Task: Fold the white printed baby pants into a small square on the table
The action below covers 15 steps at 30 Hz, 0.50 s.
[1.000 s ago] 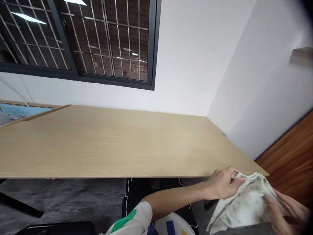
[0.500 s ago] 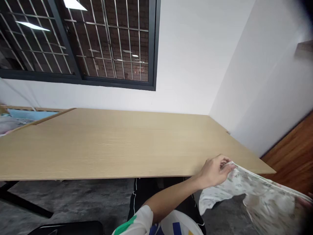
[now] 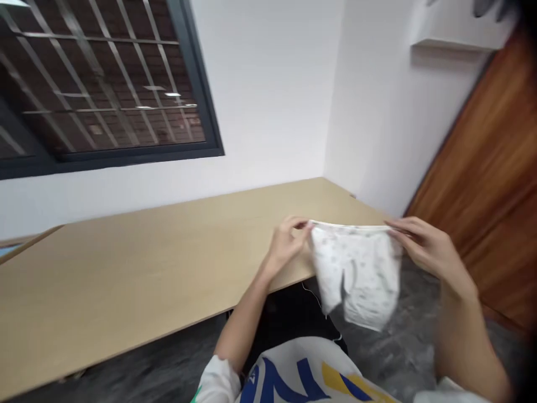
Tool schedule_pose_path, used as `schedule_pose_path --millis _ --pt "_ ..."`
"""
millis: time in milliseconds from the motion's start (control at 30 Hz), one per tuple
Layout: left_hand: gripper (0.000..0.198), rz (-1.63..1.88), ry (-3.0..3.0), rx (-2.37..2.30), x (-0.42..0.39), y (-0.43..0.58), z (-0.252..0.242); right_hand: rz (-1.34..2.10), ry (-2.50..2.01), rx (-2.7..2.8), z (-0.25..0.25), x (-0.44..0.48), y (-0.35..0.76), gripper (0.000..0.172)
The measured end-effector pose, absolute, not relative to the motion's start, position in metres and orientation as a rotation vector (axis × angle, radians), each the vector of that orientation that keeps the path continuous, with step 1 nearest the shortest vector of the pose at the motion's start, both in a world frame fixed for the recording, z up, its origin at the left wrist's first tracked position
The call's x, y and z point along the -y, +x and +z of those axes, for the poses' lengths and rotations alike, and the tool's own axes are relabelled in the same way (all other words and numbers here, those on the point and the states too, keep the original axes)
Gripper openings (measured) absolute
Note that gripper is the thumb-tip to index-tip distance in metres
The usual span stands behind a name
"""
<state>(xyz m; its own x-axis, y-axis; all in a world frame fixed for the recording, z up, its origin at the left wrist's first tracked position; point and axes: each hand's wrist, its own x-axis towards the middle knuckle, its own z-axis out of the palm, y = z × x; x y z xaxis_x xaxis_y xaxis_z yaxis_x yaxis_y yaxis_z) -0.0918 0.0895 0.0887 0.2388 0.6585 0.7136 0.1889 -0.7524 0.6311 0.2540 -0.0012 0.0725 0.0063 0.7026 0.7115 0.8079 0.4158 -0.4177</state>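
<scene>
A small pair of white patterned shorts hangs by its waistband between my two hands, legs downward and slightly blurred. My left hand pinches the left end of the waistband. At the other end, my right hand grips the waistband between thumb and fingers. The band is stretched nearly level, and the shorts hang at the near right edge of the light wooden table.
A barred window with a dark frame is in the white wall behind the table. On the right stand a brown wooden door and a white wall-mounted box. Grey floor shows below.
The view has turned to the right. Both hands have brought the shorts toward the middle of the view, and the right hand, earlier at the right edge, now shows fully. The garment hangs straighter.
</scene>
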Motion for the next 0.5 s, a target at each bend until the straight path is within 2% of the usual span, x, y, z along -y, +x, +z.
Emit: schedule_pose_path --millis 133,267,400,500 --pt "0.016 1.549 2.148 -0.894 -0.093 -0.132 0.106 0.019 -1.155 1.799 0.093 -0.028 0.226 0.028" --pt "0.017 1.596 2.228 -0.988 -0.077 -0.166 0.124 0.051 -1.029 1.855 0.113 -0.032 0.197 0.024" --pt "0.028 1.618 2.396 -1.052 -0.064 -0.195 0.138 0.061 -0.898 1.879 0.124 -0.046 0.172 0.02" --pt "0.024 1.543 2.608 -1.087 -0.054 -0.214 0.154 0.06 -0.837 1.901 0.132 -0.057 0.158 0.018"
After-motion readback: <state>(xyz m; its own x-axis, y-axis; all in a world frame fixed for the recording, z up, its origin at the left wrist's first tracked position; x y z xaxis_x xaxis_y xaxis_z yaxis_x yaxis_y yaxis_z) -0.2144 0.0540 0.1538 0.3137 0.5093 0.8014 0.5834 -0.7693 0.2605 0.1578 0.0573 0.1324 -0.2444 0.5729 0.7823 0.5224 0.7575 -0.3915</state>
